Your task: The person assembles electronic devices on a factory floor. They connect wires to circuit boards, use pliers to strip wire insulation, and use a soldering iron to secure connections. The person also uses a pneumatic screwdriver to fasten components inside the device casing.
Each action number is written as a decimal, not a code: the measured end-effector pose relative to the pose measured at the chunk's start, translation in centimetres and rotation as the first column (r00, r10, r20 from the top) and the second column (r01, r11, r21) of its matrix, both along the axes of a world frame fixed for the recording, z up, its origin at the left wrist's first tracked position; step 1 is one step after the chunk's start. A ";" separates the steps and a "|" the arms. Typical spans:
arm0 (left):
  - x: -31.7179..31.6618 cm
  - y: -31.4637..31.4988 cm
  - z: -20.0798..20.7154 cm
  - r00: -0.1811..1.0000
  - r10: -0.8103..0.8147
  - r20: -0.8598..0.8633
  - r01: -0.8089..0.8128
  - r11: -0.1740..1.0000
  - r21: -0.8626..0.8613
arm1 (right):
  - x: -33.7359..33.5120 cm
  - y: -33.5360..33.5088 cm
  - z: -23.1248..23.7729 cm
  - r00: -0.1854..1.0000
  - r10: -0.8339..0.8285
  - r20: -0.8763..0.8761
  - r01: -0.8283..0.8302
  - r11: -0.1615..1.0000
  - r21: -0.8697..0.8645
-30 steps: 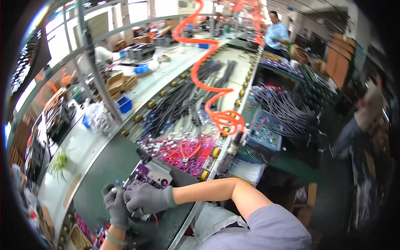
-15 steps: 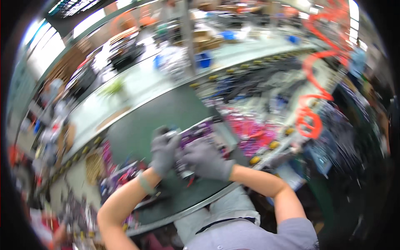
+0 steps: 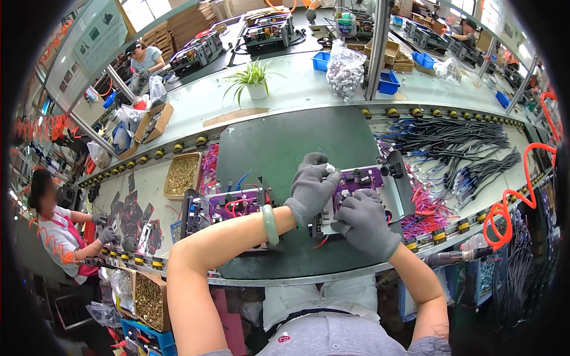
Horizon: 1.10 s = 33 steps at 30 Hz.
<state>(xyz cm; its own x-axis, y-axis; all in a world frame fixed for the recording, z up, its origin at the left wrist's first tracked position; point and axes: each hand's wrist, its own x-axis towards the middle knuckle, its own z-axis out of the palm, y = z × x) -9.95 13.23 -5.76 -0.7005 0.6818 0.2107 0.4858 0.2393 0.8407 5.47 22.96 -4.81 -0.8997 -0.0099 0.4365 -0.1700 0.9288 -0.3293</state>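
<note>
My left hand (image 3: 314,185), in a grey glove, pinches a small white piece (image 3: 330,168) at the upper left of a purple circuit board (image 3: 363,181). This board sits in a metal housing (image 3: 387,199) on the dark green work mat (image 3: 291,133). My right hand (image 3: 367,224), gloved too, lies over the board's lower part with its fingers curled. Whatever those fingers hold is hidden beneath them. Beside my left forearm stands a second unit with a purple board (image 3: 234,204) and red wires, partly covered by the arm.
Black cables (image 3: 451,139) and pink-purple wires (image 3: 424,204) lie to the right, near an orange coiled hose (image 3: 504,216) with an air tool (image 3: 451,257). A box of small brass-coloured parts (image 3: 182,175) stands left. Another person (image 3: 65,228) works at far left. A potted plant (image 3: 256,89) is behind.
The view has turned and become sharp. Both hands stay at the same unit; the left now shows a white piece at its fingertips, and the right rests lower on the board.
</note>
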 end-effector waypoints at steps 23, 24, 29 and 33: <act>2.5 -3.9 5.3 0.956 -0.201 -0.213 0.200 0.979 -0.024 | -2.6 0.5 0.4 0.992 -0.022 -0.121 -0.033 0.901 -0.433; 2.4 -4.4 5.4 0.962 -0.229 -0.147 0.225 0.973 -0.046 | -3.0 0.1 0.3 0.992 -0.006 -0.124 -0.061 0.849 -0.525; 0.6 -6.7 7.5 0.973 -0.230 0.013 0.230 0.970 -0.080 | -3.6 -0.9 0.7 0.990 -0.010 -0.140 -0.109 0.572 -0.813; 1.0 -6.5 8.3 0.973 -0.224 0.057 0.225 0.974 -0.018 | -3.2 -0.8 1.6 0.995 0.050 -0.089 -0.099 0.673 -0.733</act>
